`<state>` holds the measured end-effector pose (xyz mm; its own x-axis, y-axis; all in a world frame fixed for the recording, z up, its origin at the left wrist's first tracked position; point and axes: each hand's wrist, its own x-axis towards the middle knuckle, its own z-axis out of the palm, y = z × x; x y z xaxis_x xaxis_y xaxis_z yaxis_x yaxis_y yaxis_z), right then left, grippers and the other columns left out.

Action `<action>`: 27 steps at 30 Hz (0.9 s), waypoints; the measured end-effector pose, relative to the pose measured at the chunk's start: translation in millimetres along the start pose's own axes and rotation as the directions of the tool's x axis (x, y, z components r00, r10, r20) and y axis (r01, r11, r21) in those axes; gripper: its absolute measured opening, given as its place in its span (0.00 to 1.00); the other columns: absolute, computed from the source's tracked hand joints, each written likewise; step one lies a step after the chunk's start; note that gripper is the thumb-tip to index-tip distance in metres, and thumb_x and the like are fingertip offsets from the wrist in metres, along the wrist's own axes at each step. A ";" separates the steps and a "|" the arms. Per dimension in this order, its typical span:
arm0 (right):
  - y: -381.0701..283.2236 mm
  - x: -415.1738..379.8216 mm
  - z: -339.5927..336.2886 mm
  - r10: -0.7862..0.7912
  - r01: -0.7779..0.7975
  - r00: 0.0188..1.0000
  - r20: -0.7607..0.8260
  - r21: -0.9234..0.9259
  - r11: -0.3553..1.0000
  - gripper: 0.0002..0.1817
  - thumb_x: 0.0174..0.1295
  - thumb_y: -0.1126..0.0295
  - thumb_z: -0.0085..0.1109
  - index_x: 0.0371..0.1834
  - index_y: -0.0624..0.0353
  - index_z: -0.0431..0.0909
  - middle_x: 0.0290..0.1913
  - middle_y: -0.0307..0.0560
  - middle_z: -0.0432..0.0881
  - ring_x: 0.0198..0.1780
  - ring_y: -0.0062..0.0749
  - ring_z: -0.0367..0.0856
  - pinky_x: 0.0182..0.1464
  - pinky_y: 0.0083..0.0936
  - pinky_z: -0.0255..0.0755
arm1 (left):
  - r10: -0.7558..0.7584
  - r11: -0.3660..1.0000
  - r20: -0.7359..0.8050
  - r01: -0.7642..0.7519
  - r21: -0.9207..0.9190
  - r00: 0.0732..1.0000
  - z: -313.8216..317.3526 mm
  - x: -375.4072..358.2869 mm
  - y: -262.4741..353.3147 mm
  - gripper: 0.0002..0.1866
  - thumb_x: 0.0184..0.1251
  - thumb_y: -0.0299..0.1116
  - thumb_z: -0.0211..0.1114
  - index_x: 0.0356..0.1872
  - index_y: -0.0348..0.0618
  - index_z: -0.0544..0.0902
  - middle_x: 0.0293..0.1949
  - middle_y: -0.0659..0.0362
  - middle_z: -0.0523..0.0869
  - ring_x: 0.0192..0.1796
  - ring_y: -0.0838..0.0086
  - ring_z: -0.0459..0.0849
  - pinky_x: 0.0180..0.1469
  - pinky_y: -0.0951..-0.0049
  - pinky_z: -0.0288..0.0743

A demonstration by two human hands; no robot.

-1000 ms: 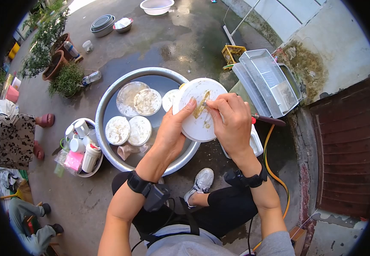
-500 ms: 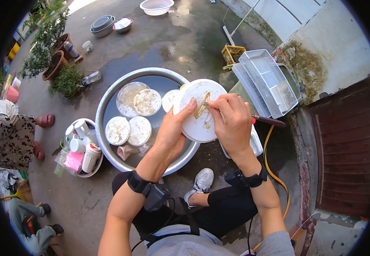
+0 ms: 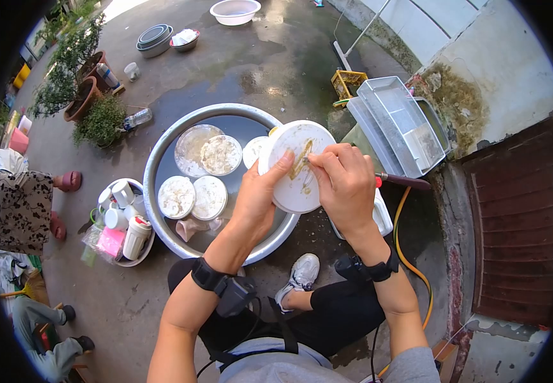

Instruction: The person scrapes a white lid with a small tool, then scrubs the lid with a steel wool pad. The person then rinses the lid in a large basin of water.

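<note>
A round white lid [image 3: 295,188] with a brownish-yellow streak on its face is tilted up over the right rim of a large metal basin [image 3: 155,210]. My left hand [image 3: 258,198] grips the lid at its left edge, thumb on the face. My right hand [image 3: 343,182] is closed in a pinch against the lid's face near the streak; whatever its fingertips hold is too small to name. In the basin's water lie several stained round lids, among them one crusted lid [image 3: 220,154] and another [image 3: 176,197], beside a pale cloth-like piece [image 3: 189,228].
A bowl [image 3: 151,241] of cups and a pink packet stands left of the basin. Clear plastic bins [image 3: 401,121], a yellow crate [image 3: 348,84] and a hose [image 3: 410,255] are on the right. Potted plants [image 3: 101,120] stand upper left. Two other people show partly at the left edge.
The lid has tilted slightly and shifted a little left. My right hand's fingertips have moved slightly down and left on its face.
</note>
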<state>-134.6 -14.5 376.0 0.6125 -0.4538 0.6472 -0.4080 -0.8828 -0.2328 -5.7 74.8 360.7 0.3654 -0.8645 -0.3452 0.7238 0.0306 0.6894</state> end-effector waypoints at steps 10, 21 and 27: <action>-3.6 0.2 1.7 -0.018 0.018 1.000 0.009 0.030 0.999 0.05 0.56 0.73 0.66 0.34 0.52 0.81 0.34 0.37 0.79 0.38 0.33 0.78 0.38 0.32 0.65 | 0.079 0.996 -0.016 -0.078 0.043 0.997 -0.1 2.1 -4.3 0.26 0.69 0.38 0.70 0.62 0.36 0.74 0.55 0.54 0.82 0.57 0.71 0.81 0.59 0.68 0.75; -2.2 1.8 1.5 0.023 -0.023 1.000 0.003 0.071 0.997 0.05 0.54 0.72 0.67 0.33 0.52 0.82 0.35 0.37 0.80 0.38 0.34 0.79 0.39 0.32 0.66 | 0.095 0.994 -0.011 -0.094 0.062 0.995 0.3 2.4 -4.2 0.27 0.68 0.40 0.70 0.63 0.36 0.74 0.56 0.54 0.82 0.57 0.71 0.81 0.60 0.69 0.74; -7.7 -3.4 1.8 -0.048 0.039 0.995 0.088 0.110 0.993 0.05 0.54 0.72 0.67 0.34 0.52 0.82 0.35 0.37 0.79 0.38 0.34 0.79 0.39 0.33 0.66 | 0.195 0.972 -0.051 -0.186 0.142 0.980 -0.4 2.3 0.6 0.27 0.69 0.39 0.70 0.63 0.37 0.74 0.56 0.55 0.83 0.57 0.71 0.81 0.60 0.69 0.73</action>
<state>-132.4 -6.4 374.3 0.6890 -0.4194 0.5911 -0.3073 -0.9077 -0.2858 -4.1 73.0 360.1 0.5286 -0.8152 -0.2366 0.5529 0.1192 0.8247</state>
